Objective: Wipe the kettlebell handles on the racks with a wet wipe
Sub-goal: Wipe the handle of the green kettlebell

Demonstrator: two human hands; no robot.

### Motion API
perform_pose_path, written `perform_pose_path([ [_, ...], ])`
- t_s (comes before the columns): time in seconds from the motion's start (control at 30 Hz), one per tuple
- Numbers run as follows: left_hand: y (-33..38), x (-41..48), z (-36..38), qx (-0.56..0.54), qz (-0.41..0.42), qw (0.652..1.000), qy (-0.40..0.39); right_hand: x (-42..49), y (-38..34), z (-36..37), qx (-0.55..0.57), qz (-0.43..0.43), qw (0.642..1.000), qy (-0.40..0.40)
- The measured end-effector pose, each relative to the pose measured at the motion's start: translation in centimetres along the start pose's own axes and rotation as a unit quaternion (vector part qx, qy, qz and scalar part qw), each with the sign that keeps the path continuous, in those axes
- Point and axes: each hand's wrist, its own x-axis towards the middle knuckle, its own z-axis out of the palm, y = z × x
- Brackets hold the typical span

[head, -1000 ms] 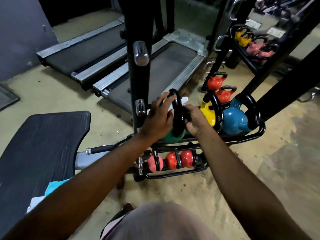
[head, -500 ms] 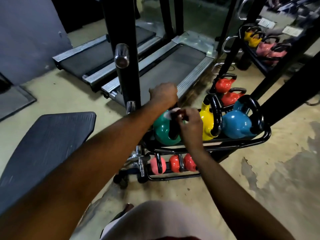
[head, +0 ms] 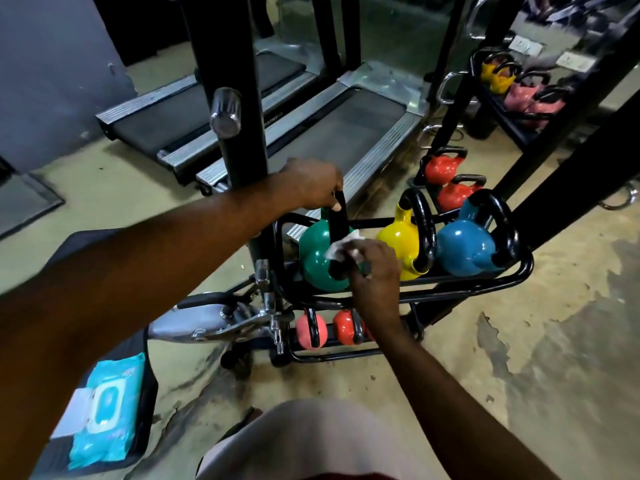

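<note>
Green kettlebell handle point(head: 337, 221) upright

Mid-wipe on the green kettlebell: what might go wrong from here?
Left hand grips the top of the green kettlebell handle, so that patch may go unwiped. Right hand rubs the wet wipe low beside the yellow kettlebell; if the green one tips, that hand might get pinched.
</note>
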Motion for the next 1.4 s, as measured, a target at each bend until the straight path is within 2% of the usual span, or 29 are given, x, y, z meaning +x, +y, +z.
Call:
perform_pose_path([
  [0.07, 0.3, 0.1, 0.3, -0.023, -0.012, 1.000, 0.009, 1.2, -0.1, -0.3, 0.151, 0.098, 0.983, -0.020],
  [0.13, 0.3, 0.1, 1.0, -0.048, -0.021, 0.999, 0.009, 3.0, -0.5, 0.2, 0.235, 0.195, 0.950, -0.057],
  [0.27, -0.4, 0.0, 1.0, -0.060, -0.036, 0.997, 0.013, 8.2, -1.2, 2.3, 0.381, 0.406, 0.820, -0.133],
  [0.3, -0.3, 0.0, 1.0, -0.059, -0.036, 0.997, 0.016, 8.9, -1.1, 2.3, 0.382, 0.425, 0.808, -0.141],
  [0.4, 0.7, -0.3, 1.8, -0.057, -0.025, 0.998, 0.019, 7.8, -0.6, 0.3, 0.333, 0.409, 0.831, -0.179],
  [0.47, 0.9, -0.3, 2.1, -0.056, -0.025, 0.998, 0.021, 5.9, 0.1, -1.0, 0.294, 0.358, 0.869, -0.175],
  [0.57, 0.0, -0.3, 1.4, -0.055, -0.031, 0.998, 0.031, 3.2, -0.7, -1.7, 0.220, 0.224, 0.945, -0.094],
  [0.67, -0.7, -0.5, 1.4, -0.067, -0.044, 0.996, 0.033, 2.0, -2.5, 0.5, 0.136, 0.121, 0.983, 0.019],
  [0.73, -0.8, -0.6, 1.8, -0.076, -0.045, 0.996, 0.034, 1.9, -3.0, 2.3, 0.031, 0.034, 0.998, 0.040],
  [0.8, -0.7, -0.7, 1.9, -0.076, -0.039, 0.996, 0.033, 1.5, -1.9, 3.0, -0.106, -0.058, 0.992, 0.037],
  [0.83, -0.5, -0.8, 2.0, -0.073, -0.035, 0.996, 0.031, 0.8, -1.0, 2.8, -0.141, -0.094, 0.985, 0.034],
  [0.9, 0.0, -1.0, 2.1, -0.067, -0.025, 0.997, 0.025, -1.6, 0.5, 2.1, -0.140, -0.127, 0.982, 0.022],
  [1.0, 0.4, -1.0, 1.7, -0.071, -0.018, 0.997, 0.028, -3.1, 2.0, 1.0, -0.061, -0.113, 0.991, 0.027],
  [1.2, -0.3, -1.4, 1.6, -0.082, -0.020, 0.996, 0.028, -3.4, 1.6, 1.0, 0.110, 0.025, 0.994, 0.011],
  [1.3, 0.1, -1.4, 1.3, -0.088, -0.016, 0.995, 0.036, -3.7, 1.6, 0.6, 0.158, 0.098, 0.982, 0.025],
  [1.4, -0.2, -1.6, 1.1, -0.096, -0.024, 0.995, 0.030, -3.8, 1.3, 0.9, 0.162, 0.126, 0.978, 0.041],
])
